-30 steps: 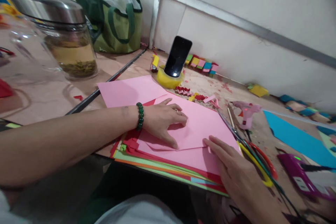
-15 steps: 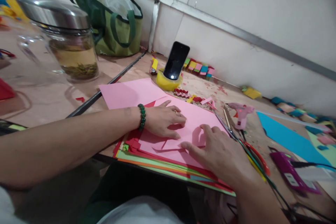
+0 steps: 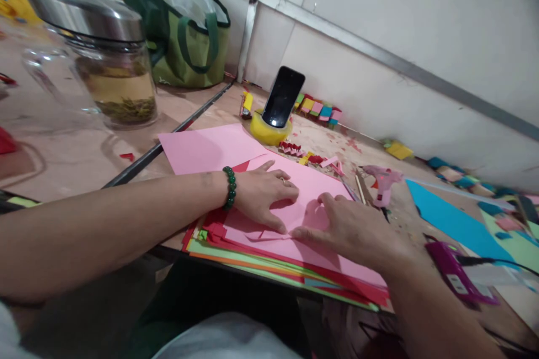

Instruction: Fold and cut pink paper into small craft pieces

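Note:
My left hand [image 3: 267,193], with a green bead bracelet [image 3: 229,187] at the wrist, lies on pink paper [image 3: 324,176] with its fingers spread. Its thumb rests by a folded pink edge [image 3: 273,235] near the front of the sheet. From the other side, my right hand [image 3: 345,224] touches the same paper, thumb stretched along the fold and forefinger apart from it. The two thumb tips nearly meet. Beneath is a stack of coloured sheets [image 3: 252,262] in red, green and orange. Part of the fold is hidden by my hands.
A phone [image 3: 284,95] leans in a yellow tape roll [image 3: 269,130] behind the paper. To the right are a pink glue gun [image 3: 383,182], a blue sheet [image 3: 457,219] and a purple power strip [image 3: 458,275]. A glass tea mug [image 3: 120,87] and green bag [image 3: 197,50] stand left.
My right hand has shifted slightly left along the fold, its thumb now close to the left thumb. The scissors by my right hand are now mostly covered. My left hand stays nearly still.

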Available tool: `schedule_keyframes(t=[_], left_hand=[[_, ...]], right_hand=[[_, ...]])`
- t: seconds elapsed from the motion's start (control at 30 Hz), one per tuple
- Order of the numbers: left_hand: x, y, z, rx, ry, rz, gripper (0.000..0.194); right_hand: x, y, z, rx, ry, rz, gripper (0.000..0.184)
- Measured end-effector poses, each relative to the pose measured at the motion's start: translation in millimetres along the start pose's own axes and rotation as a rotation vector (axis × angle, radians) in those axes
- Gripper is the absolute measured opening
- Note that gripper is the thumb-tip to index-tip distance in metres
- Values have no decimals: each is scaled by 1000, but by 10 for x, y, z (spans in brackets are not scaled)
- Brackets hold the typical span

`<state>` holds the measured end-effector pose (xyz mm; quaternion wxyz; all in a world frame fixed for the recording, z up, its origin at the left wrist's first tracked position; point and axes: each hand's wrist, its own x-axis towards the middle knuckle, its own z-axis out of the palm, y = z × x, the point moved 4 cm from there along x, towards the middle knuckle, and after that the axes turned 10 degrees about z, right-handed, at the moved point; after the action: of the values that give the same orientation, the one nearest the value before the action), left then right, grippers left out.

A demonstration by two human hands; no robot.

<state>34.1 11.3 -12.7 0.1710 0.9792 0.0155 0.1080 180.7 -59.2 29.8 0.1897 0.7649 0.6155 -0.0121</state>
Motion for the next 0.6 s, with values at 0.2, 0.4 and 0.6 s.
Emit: schedule_keyframes(t=[0.2,0.4,0.6], left_hand=[[-3,-10,16,8,18,12,49],[4,2,14,19,-24,-1,50],[-6,-6,5,2,-3,-14,46]], right_hand=[[67,-63,-26,-39,-9,-43,74],[99,-11,-26,-106,-30,-36,75],[143,345,79,-45,-64,28,67]])
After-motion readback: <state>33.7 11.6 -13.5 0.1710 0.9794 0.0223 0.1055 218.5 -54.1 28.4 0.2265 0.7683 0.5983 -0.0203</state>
